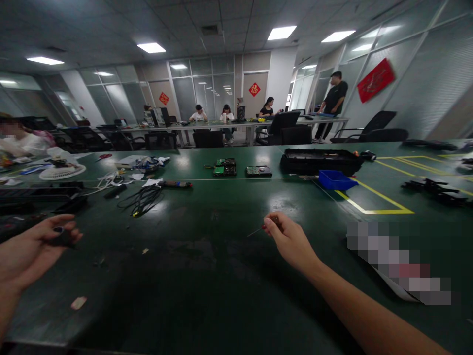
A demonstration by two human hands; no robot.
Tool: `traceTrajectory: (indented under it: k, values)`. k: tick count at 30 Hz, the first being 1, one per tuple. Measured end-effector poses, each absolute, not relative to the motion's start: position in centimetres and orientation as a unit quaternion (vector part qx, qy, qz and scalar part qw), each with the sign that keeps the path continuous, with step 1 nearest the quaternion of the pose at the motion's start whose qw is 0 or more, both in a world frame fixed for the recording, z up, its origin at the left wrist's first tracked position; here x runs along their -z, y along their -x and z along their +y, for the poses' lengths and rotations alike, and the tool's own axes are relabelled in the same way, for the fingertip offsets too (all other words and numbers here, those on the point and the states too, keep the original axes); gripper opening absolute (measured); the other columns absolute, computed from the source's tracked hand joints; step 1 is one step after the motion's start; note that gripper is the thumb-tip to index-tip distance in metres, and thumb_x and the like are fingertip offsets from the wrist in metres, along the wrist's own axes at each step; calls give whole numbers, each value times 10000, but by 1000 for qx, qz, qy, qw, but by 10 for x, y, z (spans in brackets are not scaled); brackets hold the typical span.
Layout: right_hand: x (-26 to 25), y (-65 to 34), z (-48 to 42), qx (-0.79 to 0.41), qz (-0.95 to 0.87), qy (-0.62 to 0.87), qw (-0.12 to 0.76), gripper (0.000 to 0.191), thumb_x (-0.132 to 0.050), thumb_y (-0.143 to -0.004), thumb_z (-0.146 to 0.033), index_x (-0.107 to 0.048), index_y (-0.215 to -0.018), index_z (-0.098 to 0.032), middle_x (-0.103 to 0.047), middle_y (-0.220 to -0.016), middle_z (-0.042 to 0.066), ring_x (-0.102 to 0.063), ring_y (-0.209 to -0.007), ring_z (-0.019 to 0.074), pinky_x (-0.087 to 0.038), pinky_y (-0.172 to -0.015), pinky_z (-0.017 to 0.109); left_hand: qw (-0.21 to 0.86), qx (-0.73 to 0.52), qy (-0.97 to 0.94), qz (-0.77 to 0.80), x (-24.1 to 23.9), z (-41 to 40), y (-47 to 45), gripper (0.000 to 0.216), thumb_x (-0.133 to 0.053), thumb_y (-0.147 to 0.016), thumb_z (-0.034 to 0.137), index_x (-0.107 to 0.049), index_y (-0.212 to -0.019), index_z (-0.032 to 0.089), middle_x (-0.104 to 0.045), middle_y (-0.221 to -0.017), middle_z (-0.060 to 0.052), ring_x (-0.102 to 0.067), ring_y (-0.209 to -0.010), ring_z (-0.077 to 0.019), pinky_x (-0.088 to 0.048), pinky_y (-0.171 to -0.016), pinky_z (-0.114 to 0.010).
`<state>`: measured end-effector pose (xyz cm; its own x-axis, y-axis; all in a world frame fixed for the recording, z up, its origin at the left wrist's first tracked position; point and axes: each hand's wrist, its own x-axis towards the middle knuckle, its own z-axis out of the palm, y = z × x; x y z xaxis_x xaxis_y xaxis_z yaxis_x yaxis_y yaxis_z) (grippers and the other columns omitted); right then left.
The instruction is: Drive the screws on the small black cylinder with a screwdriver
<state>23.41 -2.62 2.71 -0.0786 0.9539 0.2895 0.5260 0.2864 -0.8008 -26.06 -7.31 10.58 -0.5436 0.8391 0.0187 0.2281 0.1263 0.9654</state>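
Note:
At the left edge, my left hand (35,251) is curled, palm up, around a small black part (61,236) whose kind I cannot make out. My right hand (291,239) pinches a thin screwdriver (254,231) over the middle of the green table (207,305). Its slim metal shaft points left and slightly down, with a bit of red by the fingertips; the fingers hide the rest of the handle. Beyond the right hand lie a hard drive (259,170) and green circuit boards (224,167).
A black plastic housing (321,160) and a blue bin (335,180) stand at the back right. Coiled black cable (142,199), a white round grille (62,171) and black parts (40,192) lie left. Papers (399,266) rest at right. Several people sit or stand farther off.

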Motion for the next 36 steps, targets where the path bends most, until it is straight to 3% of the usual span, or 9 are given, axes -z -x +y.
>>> traceTrajectory:
  k: [3,5,7,9,11,16,22,29,36]
  values:
    - [-27,-234,-26,-270,-683,537,415,251,-478,-959,-410,-631,-950,-211,-713,-859,51,-673,-805,218,-504,-715,347,426,-551,-330,637,-102,-64,218,182,-519,-874,228,-566,-1038,167,-630,-805,80,-567,-825,-90,-450,-819,-263]
    - [-27,-234,-26,-272,-684,536,413,249,-482,-956,-410,-634,-949,-213,-711,-858,48,-671,-803,217,-504,-712,347,441,-523,-396,612,-99,-62,183,308,-599,-837,245,-560,-1142,224,-621,-856,70,-565,-860,-103,-441,-831,-259]
    - [-27,-234,-26,-272,-686,535,410,253,-483,-957,-418,-637,-956,-217,-709,-860,44,-668,-801,215,-503,-711,346,443,-470,-477,596,-94,-61,148,604,-738,-696,190,-508,-1249,266,-611,-941,48,-573,-931,-143,-439,-856,-277]
    - [-26,-235,-26,-271,-689,534,409,263,-481,-960,-431,-642,-973,-223,-708,-874,42,-667,-808,212,-500,-708,343,411,-431,-541,595,-87,-59,116,697,-715,-649,145,-483,-1297,255,-598,-999,7,-577,-989,-187,-434,-882,-314]
    - [-25,-235,-26,-271,-692,531,408,271,-482,-962,-443,-646,-983,-228,-702,-859,35,-666,-797,208,-495,-696,336,408,-386,-589,581,-78,-57,89,657,-647,-673,133,-478,-1300,232,-599,-1025,-20,-583,-1005,-201,-421,-931,-347]
    - [-24,-235,-26,-285,-680,550,393,307,-493,-956,-482,-644,-1036,-227,-627,-652,-16,-635,-620,186,-468,-602,314,515,-289,-642,489,-66,-50,31,456,-585,-749,107,-500,-1188,200,-635,-1034,-42,-606,-993,-191,-448,-921,-354]
    - [-19,-236,-24,-279,-674,541,418,284,-531,-936,-419,-608,-1117,-214,-703,-829,29,-679,-766,205,-503,-686,333,461,-298,-674,494,-59,-38,-19,285,-566,-795,38,-528,-1036,187,-661,-1072,-59,-633,-969,-179,-480,-871,-324]
    - [-23,-235,-26,-257,-689,546,402,283,-546,-922,-439,-665,-1054,-219,-703,-772,19,-667,-707,207,-491,-660,335,337,-328,-743,476,-20,-18,-32,340,-618,-779,44,-653,-1067,221,-672,-1097,-33,-623,-1034,-211,-484,-940,-346]
    - [-29,-235,-35,-234,-697,519,436,246,-567,-921,-437,-670,-864,-221,-681,-724,9,-641,-663,191,-469,-629,317,317,-364,-754,447,-2,-10,-23,442,-640,-815,73,-647,-1220,251,-645,-1261,-35,-578,-1198,-207,-422,-1096,-371]
